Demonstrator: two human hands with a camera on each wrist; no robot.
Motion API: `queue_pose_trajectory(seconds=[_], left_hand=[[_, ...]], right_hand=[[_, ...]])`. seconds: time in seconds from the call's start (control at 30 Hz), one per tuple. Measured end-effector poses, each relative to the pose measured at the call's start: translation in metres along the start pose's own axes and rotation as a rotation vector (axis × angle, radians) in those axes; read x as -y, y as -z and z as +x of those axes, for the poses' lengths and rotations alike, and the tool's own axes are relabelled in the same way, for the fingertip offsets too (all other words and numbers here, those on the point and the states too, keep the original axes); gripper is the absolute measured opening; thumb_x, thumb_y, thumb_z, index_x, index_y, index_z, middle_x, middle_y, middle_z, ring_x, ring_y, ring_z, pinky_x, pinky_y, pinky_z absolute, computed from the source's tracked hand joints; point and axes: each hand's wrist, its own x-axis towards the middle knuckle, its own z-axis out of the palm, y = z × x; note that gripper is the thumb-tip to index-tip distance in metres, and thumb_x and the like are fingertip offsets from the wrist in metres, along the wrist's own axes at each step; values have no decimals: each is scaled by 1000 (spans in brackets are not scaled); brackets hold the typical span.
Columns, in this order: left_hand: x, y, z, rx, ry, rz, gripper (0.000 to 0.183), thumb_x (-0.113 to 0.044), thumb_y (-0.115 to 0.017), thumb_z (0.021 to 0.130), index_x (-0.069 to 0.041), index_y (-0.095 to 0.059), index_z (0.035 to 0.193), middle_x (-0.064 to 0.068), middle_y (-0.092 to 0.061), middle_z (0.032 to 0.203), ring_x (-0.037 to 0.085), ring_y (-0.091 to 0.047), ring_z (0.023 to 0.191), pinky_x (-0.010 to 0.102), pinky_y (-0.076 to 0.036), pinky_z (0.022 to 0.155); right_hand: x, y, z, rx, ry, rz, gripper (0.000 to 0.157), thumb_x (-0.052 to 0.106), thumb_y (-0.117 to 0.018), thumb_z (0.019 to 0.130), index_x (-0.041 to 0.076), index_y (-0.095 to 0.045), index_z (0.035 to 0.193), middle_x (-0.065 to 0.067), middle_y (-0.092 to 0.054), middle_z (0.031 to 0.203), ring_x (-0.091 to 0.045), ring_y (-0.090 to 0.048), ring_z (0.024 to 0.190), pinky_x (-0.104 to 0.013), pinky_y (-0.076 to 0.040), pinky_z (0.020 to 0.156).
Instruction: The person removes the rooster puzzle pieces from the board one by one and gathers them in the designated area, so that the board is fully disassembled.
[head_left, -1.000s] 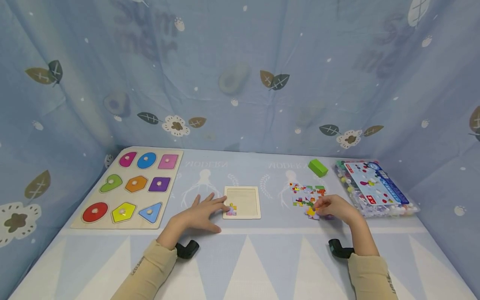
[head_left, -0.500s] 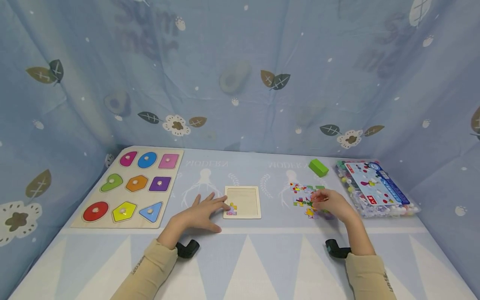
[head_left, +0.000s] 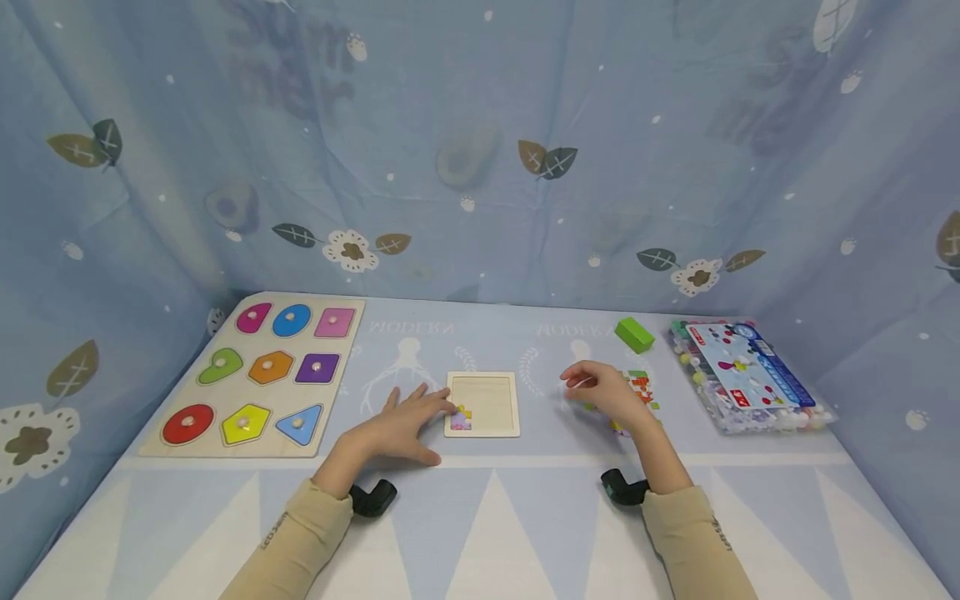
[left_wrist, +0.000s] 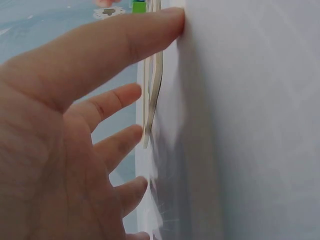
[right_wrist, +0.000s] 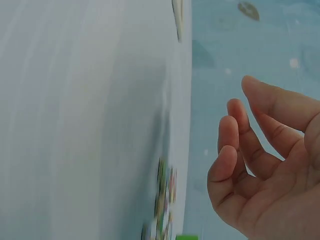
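My left hand (head_left: 401, 429) is spread, its fingertips resting at the left edge of a small square wooden puzzle tray (head_left: 516, 405). In the tray's lower left corner lie joined purple and yellow puzzle pieces (head_left: 461, 419). My right hand (head_left: 606, 392) hangs above the table, right of the tray, with thumb and index finger pinched together on a small puzzle piece that the fingers hide now. In the right wrist view the other fingers (right_wrist: 228, 132) are loosely curled. Loose puzzle pieces (head_left: 641, 385) lie partly hidden beneath that hand.
At left lies a wooden knob puzzle board (head_left: 281, 375) with several coloured shapes. A green block (head_left: 634, 334) stands behind the loose pieces. A clear box of beads (head_left: 750, 375) with a printed card is at the right. A patterned blue curtain (head_left: 480, 167) hangs behind the table.
My right hand has lifted from the loose puzzle pieces and moved left toward the tray. My left hand has stayed at the tray's edge.
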Motion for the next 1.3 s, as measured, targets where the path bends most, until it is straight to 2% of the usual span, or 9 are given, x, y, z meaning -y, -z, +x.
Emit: queue_pose_trajectory(seconds=[0.03, 0.2, 0.3, 0.57, 0.73, 0.87, 0.97, 1.17, 1.3], left_hand=[[0, 0, 0, -3, 6, 8, 72, -29, -77, 71, -17, -45, 135, 8, -24, 152, 39, -8, 139, 65, 6, 104], [3, -2, -1, -13, 41, 62, 86, -36, -77, 71, -14, -35, 143, 6, -18, 154, 39, -5, 140, 66, 9, 102], [4, -3, -2, -10, 57, 87, 89, -40, -75, 71, -14, -32, 145, 5, -16, 154, 39, -2, 140, 67, 10, 101], [8, -3, -2, 2, 102, 87, 91, -46, -73, 71, -17, -30, 146, 9, -14, 154, 39, 1, 140, 68, 13, 99], [11, -4, -1, 2, 138, 105, 93, -49, -73, 70, -18, -28, 146, 9, -13, 154, 38, 2, 140, 69, 12, 98], [10, -3, -1, 6, 140, 92, 93, -49, -74, 70, -19, -29, 146, 9, -14, 154, 38, 3, 140, 69, 11, 98], [9, -2, -2, 7, 132, 85, 93, -49, -73, 70, -19, -29, 146, 9, -14, 154, 38, 2, 140, 70, 11, 98], [6, 0, -2, 5, 111, 84, 92, -48, -73, 71, -17, -29, 146, 11, -14, 154, 40, 1, 139, 71, 9, 97], [6, 0, -3, 8, 111, 86, 91, -48, -73, 71, -17, -30, 146, 10, -14, 154, 40, 1, 139, 71, 8, 97]], right_hand=[[9, -5, 0, 10, 8, 2, 26, 4, -64, 84, -4, -60, 108, -19, -61, 100, -23, -57, 87, -35, -48, 71], [26, -34, 13, 74, 46, 20, 24, 2, -65, 82, -4, -62, 105, -17, -62, 98, -22, -57, 86, -31, -47, 70], [24, -52, 24, 106, 55, 14, 21, 3, -67, 80, 1, -64, 101, -11, -63, 95, -18, -57, 84, -28, -46, 70], [39, -85, 30, 215, 83, -69, 18, 4, -69, 80, 7, -65, 97, -2, -63, 92, -16, -57, 85, -30, -47, 77], [47, -96, 32, 289, 119, -182, 26, 5, -70, 79, 9, -65, 104, -1, -62, 94, -14, -55, 86, -30, -46, 78], [53, -103, 33, 338, 154, -301, 41, 6, -72, 76, 9, -63, 116, -3, -59, 95, -15, -53, 83, -30, -46, 74], [56, -107, 33, 362, 156, -372, 47, 9, -73, 76, 11, -60, 122, -5, -56, 99, -15, -52, 85, -32, -45, 76], [59, -110, 35, 364, 134, -411, 46, 13, -73, 78, 14, -61, 122, -7, -53, 103, -18, -52, 92, -37, -45, 81], [59, -111, 36, 345, 157, -400, 39, 12, -72, 78, 13, -61, 116, -5, -54, 99, -18, -51, 88, -36, -44, 79]])
